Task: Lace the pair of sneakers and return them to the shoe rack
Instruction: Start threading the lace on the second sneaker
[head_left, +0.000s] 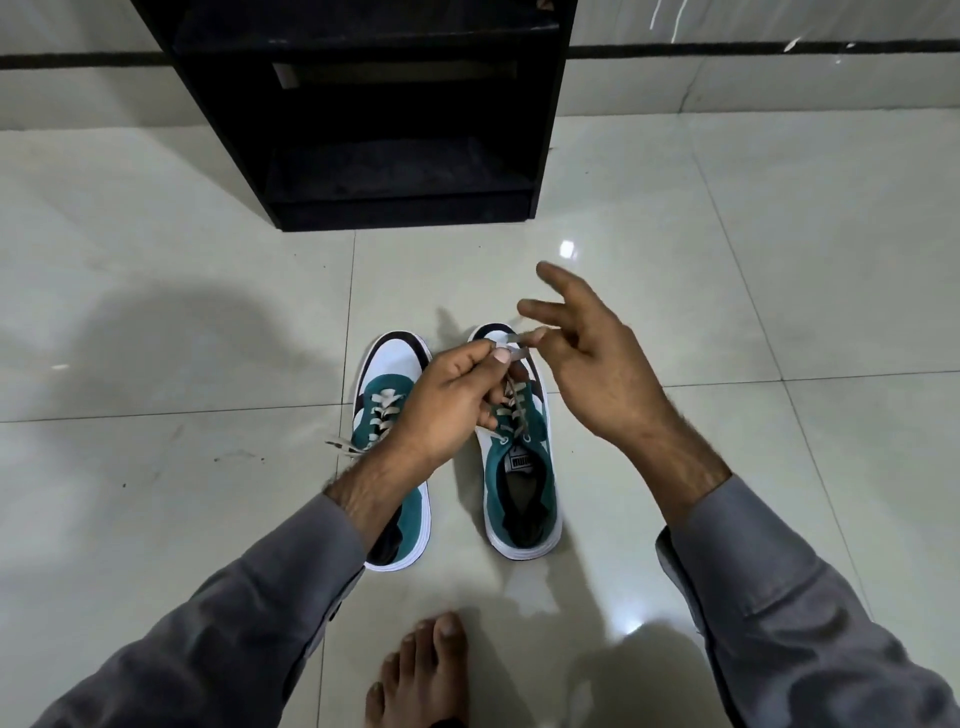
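Two teal, white and black sneakers stand side by side on the floor, toes pointing away from me. The left sneaker (395, 364) is laced, with lace ends trailing off its left side. Above the right sneaker (519, 488) both hands hold its beige lace (515, 410), which runs up from the eyelets. My left hand (452, 395) pinches the lace between thumb and forefinger. My right hand (587, 358) pinches the lace end with thumb and one finger, its other fingers spread. The black shoe rack (363, 104) stands beyond the sneakers.
Glossy pale tile floor (753, 312) surrounds the sneakers on all sides. My bare foot (421, 670) rests on the floor just behind them. A wall with a dark stripe runs behind the rack.
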